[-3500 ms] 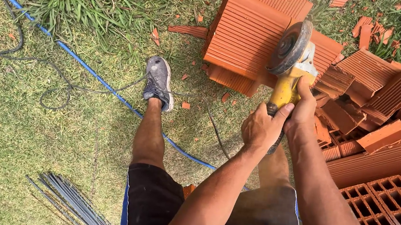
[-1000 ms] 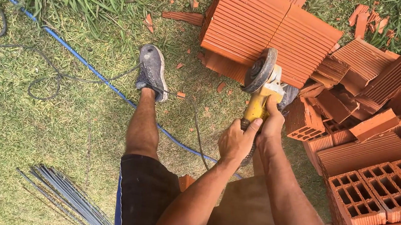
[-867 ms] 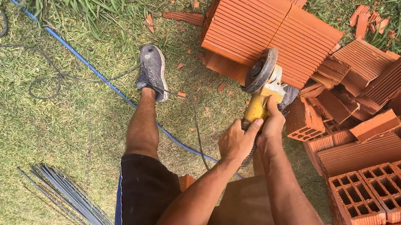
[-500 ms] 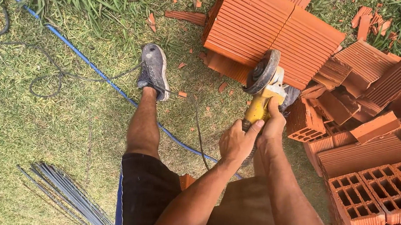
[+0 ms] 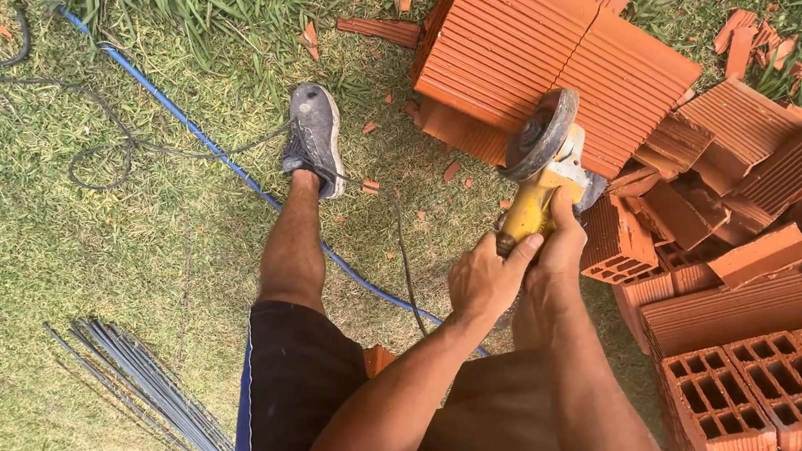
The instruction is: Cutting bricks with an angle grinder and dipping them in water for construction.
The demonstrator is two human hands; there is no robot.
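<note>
While both hands (image 5: 516,279) clamp yellow grinder (image 5: 538,186), ribbed brick (image 5: 551,56) beyond; right grip apparently partly hidden

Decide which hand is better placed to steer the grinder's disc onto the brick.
Right, probably. The right hand grips the yellow grinder nearest its disc, beside the brick; the left hand holds farther back.

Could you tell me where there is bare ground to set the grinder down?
Open grass lies left of the shoe, between the blue hose and the rod bundle. The right side is crowded with stacked bricks.
</note>
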